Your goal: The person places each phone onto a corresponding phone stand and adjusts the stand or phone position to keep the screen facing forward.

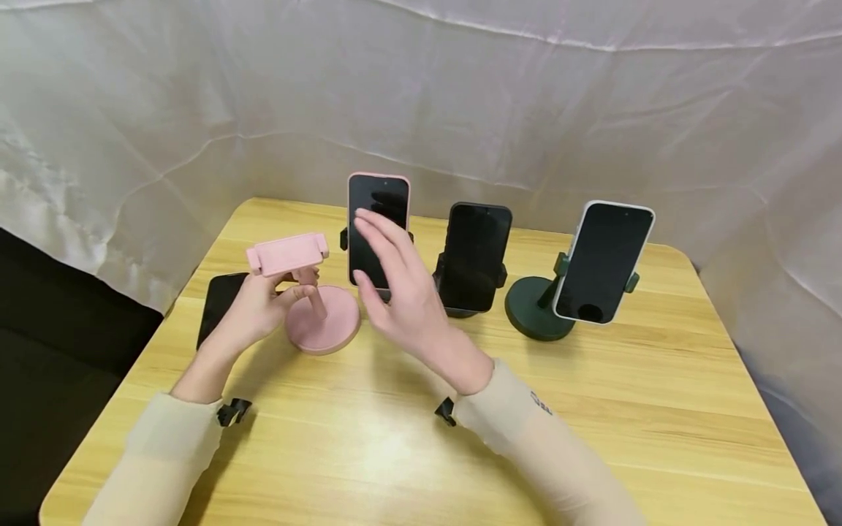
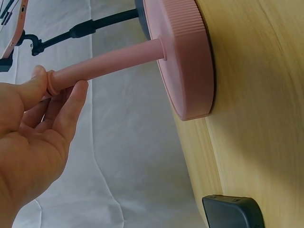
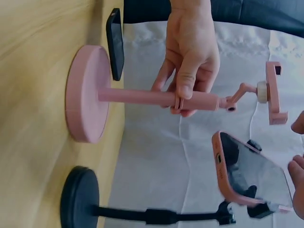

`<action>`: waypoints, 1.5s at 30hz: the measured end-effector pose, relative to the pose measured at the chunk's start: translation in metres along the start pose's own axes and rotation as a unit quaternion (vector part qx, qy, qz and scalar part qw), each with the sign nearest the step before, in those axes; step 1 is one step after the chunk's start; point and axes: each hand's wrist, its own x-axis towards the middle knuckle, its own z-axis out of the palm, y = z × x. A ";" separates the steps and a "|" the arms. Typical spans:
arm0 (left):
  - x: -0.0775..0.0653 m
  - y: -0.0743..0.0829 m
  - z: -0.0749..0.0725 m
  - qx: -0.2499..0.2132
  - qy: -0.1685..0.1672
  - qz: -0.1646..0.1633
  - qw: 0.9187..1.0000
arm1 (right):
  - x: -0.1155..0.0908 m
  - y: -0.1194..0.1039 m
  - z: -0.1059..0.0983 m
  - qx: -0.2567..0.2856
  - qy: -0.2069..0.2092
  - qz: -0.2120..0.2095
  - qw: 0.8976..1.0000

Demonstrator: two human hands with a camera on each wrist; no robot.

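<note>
A pink phone stand (image 1: 322,321) stands upright on its round base at the left of the table, its clamp holding no phone. My left hand (image 1: 259,303) grips its pole; in the right wrist view, thumb and fingers close round the pole at a collar (image 3: 178,100). My right hand (image 1: 411,310) is raised in the air with fingers extended, overlapping a pink-cased phone (image 1: 378,193) in the head view. That phone sits upright in a black stand (image 3: 80,199). Left of the pink stand, a dark phone (image 1: 218,301) lies on the table, partly hidden by my left hand.
Right of my right hand, a black phone (image 1: 476,256) is held in a black stand. Further right, a white-edged phone (image 1: 605,263) leans in a dark green stand (image 1: 536,314). A pale cloth (image 1: 460,95) hangs behind the wooden table (image 1: 368,453).
</note>
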 end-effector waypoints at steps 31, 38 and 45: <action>-0.005 -0.002 -0.004 0.022 0.003 0.007 1.000 | 0.062 -0.007 0.016 -0.054 -0.344 0.051 0.936; -0.006 0.000 -0.003 0.027 0.005 0.012 1.000 | 0.060 -0.006 0.018 -0.047 -0.325 0.045 0.943; -0.003 0.003 -0.003 0.020 0.006 0.030 0.999 | 0.052 -0.003 0.020 -0.060 -0.279 -0.003 0.958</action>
